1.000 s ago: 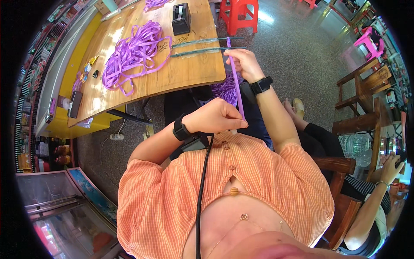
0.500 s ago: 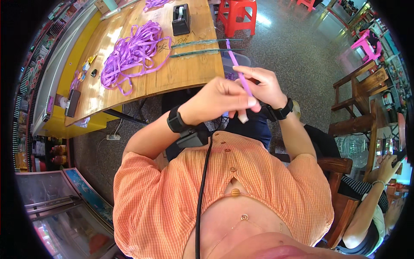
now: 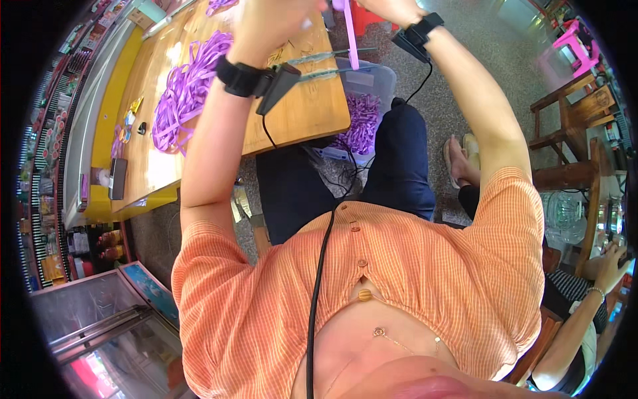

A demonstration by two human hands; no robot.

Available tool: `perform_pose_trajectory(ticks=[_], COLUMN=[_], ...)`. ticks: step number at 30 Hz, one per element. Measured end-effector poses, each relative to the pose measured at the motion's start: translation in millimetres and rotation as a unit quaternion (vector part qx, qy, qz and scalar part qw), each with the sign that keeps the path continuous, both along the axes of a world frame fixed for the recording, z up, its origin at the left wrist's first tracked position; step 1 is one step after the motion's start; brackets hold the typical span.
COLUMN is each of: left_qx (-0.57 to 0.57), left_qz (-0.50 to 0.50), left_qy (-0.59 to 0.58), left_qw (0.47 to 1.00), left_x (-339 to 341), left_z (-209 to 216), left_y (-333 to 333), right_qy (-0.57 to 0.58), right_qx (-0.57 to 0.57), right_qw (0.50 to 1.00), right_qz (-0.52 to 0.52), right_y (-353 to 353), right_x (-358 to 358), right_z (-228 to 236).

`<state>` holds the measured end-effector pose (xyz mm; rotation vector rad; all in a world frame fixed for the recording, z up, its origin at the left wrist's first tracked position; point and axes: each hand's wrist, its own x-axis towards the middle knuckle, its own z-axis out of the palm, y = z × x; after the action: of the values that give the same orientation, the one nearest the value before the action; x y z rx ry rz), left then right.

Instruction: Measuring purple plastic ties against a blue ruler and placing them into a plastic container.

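Note:
A narrow purple ribbon runs from the two thin dark green rods up past the top edge of the view. The rods stick out over the table's right edge, held down by clear tape. My left hand is above the table at the top edge, smeared by motion, with its fingertips partly cut off. Just right of the ribbon is my right hand, its fingers mostly outside the picture. Neither hand's grip on the ribbon shows clearly. A heap of purple ribbon lies on the table, left of my left forearm.
The wooden table spans the upper left. Below its right edge stands a clear plastic bin with folded purple ribbon pieces. Black cables hang by my legs. Wooden chairs and another person's arm are at right.
Both hands have moved from near my lap up and away to the top edge. The ribbon, which ran from the rods toward me, now runs away from me. The bin's contents have come into view.

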<state>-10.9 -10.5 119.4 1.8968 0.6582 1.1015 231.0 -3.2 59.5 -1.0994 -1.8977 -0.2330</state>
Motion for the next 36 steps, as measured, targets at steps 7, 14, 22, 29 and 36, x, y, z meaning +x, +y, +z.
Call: perform_pose_trajectory(ticks=[7,14,22,29,36], left_qx=[0.199,0.301,0.244,0.242,0.222], left_qz=[0.003,-0.093,-0.088,-0.087,-0.092], left_qy=[0.226,0.223,0.305,0.301,0.324], left_qw=[0.953,0.922,0.916,0.918,0.915], left_x=[10.3,25.4,25.5,22.9,29.6], left_z=[-89.3,-130.8,-138.7,-141.7,-143.1], left_y=[41.7,69.8,75.4,74.9,71.8], right_qy=[-0.08,-0.06,0.242,0.39,0.459], right_qx=[-0.175,-0.217,-0.485,-0.417,-0.401], right_qw=[0.98,0.974,0.839,0.82,0.792], right_qz=[-0.056,-0.022,-0.04,0.043,0.04], right_y=[42.6,52.1,-37.0,-70.3,-83.7], right_x=[-7.9,1.8,-16.0,-54.6,-71.6], right_z=[-51.7,-143.0,-204.5,-195.4,-218.5])
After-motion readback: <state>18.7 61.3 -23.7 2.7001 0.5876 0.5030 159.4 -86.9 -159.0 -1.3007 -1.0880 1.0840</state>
